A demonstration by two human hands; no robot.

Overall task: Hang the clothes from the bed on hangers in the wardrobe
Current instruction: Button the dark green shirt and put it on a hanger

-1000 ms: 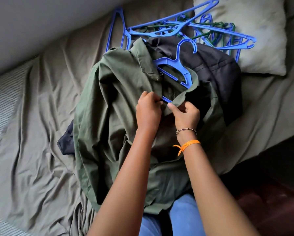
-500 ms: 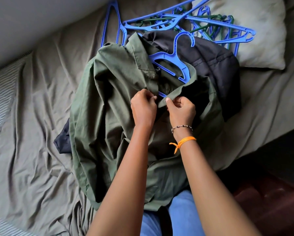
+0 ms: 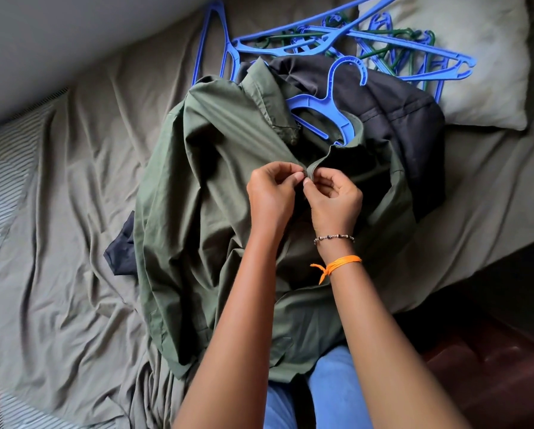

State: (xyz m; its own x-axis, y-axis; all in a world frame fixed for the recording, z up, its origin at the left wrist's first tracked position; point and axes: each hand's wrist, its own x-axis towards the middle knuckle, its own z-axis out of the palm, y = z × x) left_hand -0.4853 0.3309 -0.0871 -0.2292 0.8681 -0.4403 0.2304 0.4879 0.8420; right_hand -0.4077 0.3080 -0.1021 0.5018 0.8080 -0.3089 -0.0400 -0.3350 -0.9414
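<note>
An olive green shirt (image 3: pixel 203 193) lies spread on the bed with a blue hanger (image 3: pixel 330 100) inside its collar, the hook sticking out at the top. My left hand (image 3: pixel 272 196) pinches the left front edge of the shirt just below the collar. My right hand (image 3: pixel 334 196) pinches the right front edge, and the two edges meet between my fingertips. Under the green shirt lies a dark navy garment (image 3: pixel 408 125), showing at the upper right and at the lower left.
A pile of blue and green hangers (image 3: pixel 383 48) lies at the head of the bed, partly on a pale pillow (image 3: pixel 482 57). The crumpled grey sheet (image 3: pixel 67 243) covers the bed. A dark floor is at the lower right, a wall at the upper left.
Both hands have drawn the two front edges of the green shirt together below the collar, closing the gap that showed the hanger's lower bar. My fingers now pinch at one spot.
</note>
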